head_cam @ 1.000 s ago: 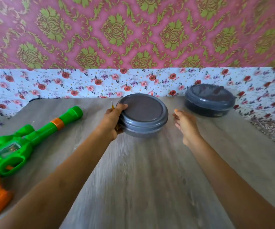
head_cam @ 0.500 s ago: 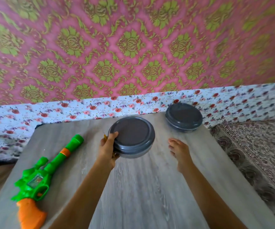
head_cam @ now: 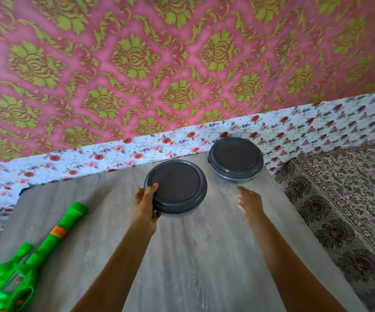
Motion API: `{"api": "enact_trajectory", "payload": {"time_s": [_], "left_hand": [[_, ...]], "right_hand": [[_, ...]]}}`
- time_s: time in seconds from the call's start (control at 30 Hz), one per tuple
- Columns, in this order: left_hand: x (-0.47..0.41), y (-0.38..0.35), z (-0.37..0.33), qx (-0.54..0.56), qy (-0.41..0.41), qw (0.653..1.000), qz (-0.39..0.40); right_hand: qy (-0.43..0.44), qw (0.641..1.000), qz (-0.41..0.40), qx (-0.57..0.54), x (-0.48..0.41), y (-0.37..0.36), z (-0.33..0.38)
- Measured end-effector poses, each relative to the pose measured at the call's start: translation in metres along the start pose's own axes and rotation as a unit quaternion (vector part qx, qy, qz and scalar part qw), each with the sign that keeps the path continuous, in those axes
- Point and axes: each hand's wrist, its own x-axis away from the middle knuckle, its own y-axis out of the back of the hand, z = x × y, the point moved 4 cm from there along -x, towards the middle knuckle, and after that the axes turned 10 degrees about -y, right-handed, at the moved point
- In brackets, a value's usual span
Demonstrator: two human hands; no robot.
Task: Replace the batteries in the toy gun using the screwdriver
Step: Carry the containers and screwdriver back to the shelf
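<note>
At the near left corner of the wooden table [head_cam: 182, 266], well to the left of the lidded grey tub [head_cam: 177, 188], lies the green and orange toy gun [head_cam: 24, 262], untouched and with its muzzle towards the wall. The person's left hand [head_cam: 144, 210] grips the tub's left side, thumb over the lid rim. The right hand [head_cam: 250, 202] hovers to the right of the tub, apart from it, fingers loose and holding nothing. A yellow-orange sliver [head_cam: 139, 190] beside the left fingers is too small to identify. Behind the tub, to its right, stands a second grey tub [head_cam: 236, 159].

The work appears to be at the fetching stage: the lid needs lifting, probably by the free hand while the other steadies the tub.

Count: one toy gun, two tubs, both lidded; no batteries or clear screwdriver visible.
</note>
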Motion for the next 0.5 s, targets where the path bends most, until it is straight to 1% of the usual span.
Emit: {"api": "enact_trajectory", "payload": {"time_s": [0.07,0.13,0.27,0.4,0.5], "left_hand": [[-0.006,-0.014,0.006,-0.003,0.001,1.000,-0.013],[-0.011,-0.027,0.012,-0.007,0.001,1.000,-0.022],[-0.018,-0.041,0.019,-0.016,-0.009,0.999,-0.028],[-0.022,-0.045,0.021,-0.021,-0.013,0.999,-0.046],[-0.022,-0.046,0.019,-0.025,-0.013,0.998,-0.053]], "right_hand": [[-0.012,0.999,0.001,-0.036,-0.028,0.004,0.010],[-0.034,0.998,-0.005,-0.048,-0.051,0.008,0.019],[-0.061,0.992,-0.008,-0.114,-0.068,0.008,0.037],[-0.046,0.995,0.002,-0.085,-0.079,0.002,0.044],[-0.068,0.992,-0.021,-0.109,-0.079,0.000,0.046]]}}
